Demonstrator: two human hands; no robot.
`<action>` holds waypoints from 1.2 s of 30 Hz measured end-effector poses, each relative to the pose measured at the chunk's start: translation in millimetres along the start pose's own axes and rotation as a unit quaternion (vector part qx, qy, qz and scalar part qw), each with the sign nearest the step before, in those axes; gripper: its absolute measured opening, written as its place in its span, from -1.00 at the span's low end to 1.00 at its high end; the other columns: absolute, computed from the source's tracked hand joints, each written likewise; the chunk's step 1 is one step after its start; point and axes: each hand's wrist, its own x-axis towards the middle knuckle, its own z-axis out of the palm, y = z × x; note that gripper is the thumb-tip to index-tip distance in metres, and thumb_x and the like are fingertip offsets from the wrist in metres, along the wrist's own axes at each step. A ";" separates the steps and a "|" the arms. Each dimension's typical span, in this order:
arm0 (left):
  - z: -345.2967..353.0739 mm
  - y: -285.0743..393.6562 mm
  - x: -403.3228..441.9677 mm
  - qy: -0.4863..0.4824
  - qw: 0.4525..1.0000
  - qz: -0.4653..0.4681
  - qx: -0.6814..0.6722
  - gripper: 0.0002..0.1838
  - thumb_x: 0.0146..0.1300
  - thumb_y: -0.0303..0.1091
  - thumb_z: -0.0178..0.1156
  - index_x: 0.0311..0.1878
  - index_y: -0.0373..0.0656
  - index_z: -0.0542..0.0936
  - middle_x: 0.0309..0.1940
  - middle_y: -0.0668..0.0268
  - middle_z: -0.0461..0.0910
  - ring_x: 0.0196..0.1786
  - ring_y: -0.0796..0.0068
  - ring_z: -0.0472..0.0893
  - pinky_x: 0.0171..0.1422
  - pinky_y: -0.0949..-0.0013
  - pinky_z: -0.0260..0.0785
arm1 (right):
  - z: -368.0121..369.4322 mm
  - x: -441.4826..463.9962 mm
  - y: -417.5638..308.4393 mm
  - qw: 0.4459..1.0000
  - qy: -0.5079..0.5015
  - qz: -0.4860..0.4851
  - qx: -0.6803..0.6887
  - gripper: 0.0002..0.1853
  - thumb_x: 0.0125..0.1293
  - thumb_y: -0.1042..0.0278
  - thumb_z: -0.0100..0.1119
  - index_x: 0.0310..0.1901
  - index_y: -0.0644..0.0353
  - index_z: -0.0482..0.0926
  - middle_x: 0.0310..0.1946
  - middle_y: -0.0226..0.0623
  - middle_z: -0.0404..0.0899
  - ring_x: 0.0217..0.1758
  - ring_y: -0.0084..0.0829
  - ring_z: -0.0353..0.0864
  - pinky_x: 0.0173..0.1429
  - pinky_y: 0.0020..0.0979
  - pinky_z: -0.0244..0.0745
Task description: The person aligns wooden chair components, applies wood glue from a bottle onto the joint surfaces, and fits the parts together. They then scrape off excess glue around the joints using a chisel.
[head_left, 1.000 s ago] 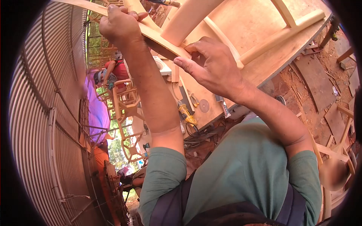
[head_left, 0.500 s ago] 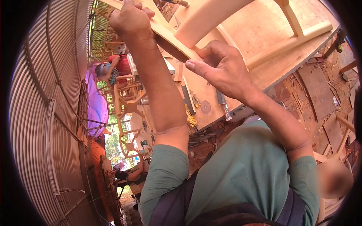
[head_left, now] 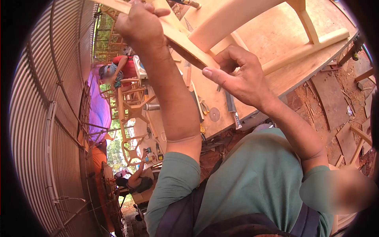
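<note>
A long, pale wooden slat [head_left: 185, 41] with a dark lower edge runs slantwise above the table. My left hand [head_left: 141, 25] is closed round it toward its upper left part. At the slat's lower right end is my right hand [head_left: 242, 77], its thumb and curled fingers closed on that end. Just beyond lies a wooden chair frame [head_left: 237, 17] with a broad curved panel, partly out of view at the top. Its long rail [head_left: 312, 49] rests on the table near the right edge.
The worktable [head_left: 272, 89] carries pliers [head_left: 204, 107], a round disc [head_left: 214, 114] and a blade-like tool [head_left: 232, 108] near its edge. Wooden stool frames [head_left: 132, 112] stand left. A person in red [head_left: 126, 67] works beyond them, another person [head_left: 136, 183] lower left. Boards [head_left: 331, 102] litter the floor.
Both hands and the slat have shifted slightly right and down in view, still gripped. The chair frame and table also appear a little farther right. The person at lower left has changed posture.
</note>
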 end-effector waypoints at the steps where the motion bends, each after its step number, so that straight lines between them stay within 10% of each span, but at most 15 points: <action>1: 2.1 1.5 -4.4 0.014 1.000 0.014 0.023 -0.75 0.44 -0.42 0.05 -0.08 -0.50 0.51 -0.53 0.26 0.48 -0.60 0.33 0.57 -0.43 0.30 0.51 | -1.4 0.5 -1.4 1.000 -0.011 0.002 -0.009 -0.67 0.23 0.24 0.55 -0.30 0.32 0.60 -0.47 -0.37 0.58 -0.39 -0.61 0.54 -0.30 -0.47 0.48; 7: 15.9 4.6 -21.1 0.045 0.997 0.001 0.058 -0.66 0.41 -0.37 0.00 0.07 -0.46 0.53 -0.55 0.34 0.48 -0.53 0.38 0.61 -0.30 0.37 0.47 | -5.5 -0.1 1.3 0.999 -0.024 -0.022 -0.025 -0.70 0.29 0.27 0.49 -0.26 0.34 0.62 -0.39 -0.32 0.63 -0.28 -0.55 0.60 -0.15 -0.42 0.53; 16: 11.6 -10.3 -13.5 0.042 0.990 0.019 0.132 -0.75 0.44 -0.44 0.03 -0.12 -0.54 0.50 -0.44 0.12 0.59 -0.62 0.25 0.61 -0.40 0.31 0.55 | -5.5 2.7 8.7 1.000 -0.014 -0.001 -0.020 -0.56 0.21 0.08 0.56 -0.28 0.34 0.61 -0.40 -0.25 0.57 -0.34 -0.46 0.54 -0.22 -0.37 0.50; 20: 11.7 -9.0 -21.0 0.050 0.975 0.052 0.211 -0.62 0.51 -0.17 0.08 -0.32 -0.32 0.58 -0.52 0.26 0.55 -0.48 0.37 0.62 -0.25 0.34 0.46 | -9.2 4.6 6.6 0.999 -0.029 0.026 -0.016 -0.53 0.19 0.05 0.57 -0.23 0.35 0.65 -0.35 -0.25 0.60 -0.30 -0.47 0.56 -0.18 -0.39 0.53; 28: -2.7 -6.6 -44.6 0.002 0.986 0.052 -0.156 -0.40 0.61 0.16 -0.04 0.06 -0.33 0.55 -0.07 0.19 0.65 -0.04 0.40 0.61 0.10 0.33 0.46 | -11.7 13.7 -13.2 0.999 -0.044 0.001 -0.032 -0.52 0.20 0.03 0.55 -0.13 0.35 0.74 -0.28 -0.21 0.68 -0.24 -0.46 0.62 -0.11 -0.40 0.57; 36: -29.0 -89.2 -122.4 0.128 0.983 0.071 -0.111 -0.61 0.54 -0.08 0.12 -0.13 -0.31 0.58 -0.27 0.19 0.64 -0.22 0.32 0.64 -0.08 0.27 0.49 | -30.3 15.4 3.1 0.998 -0.037 0.022 -0.053 -0.62 0.48 0.20 0.32 0.08 0.40 0.69 -0.11 -0.22 0.74 -0.08 -0.50 0.67 0.05 -0.44 0.59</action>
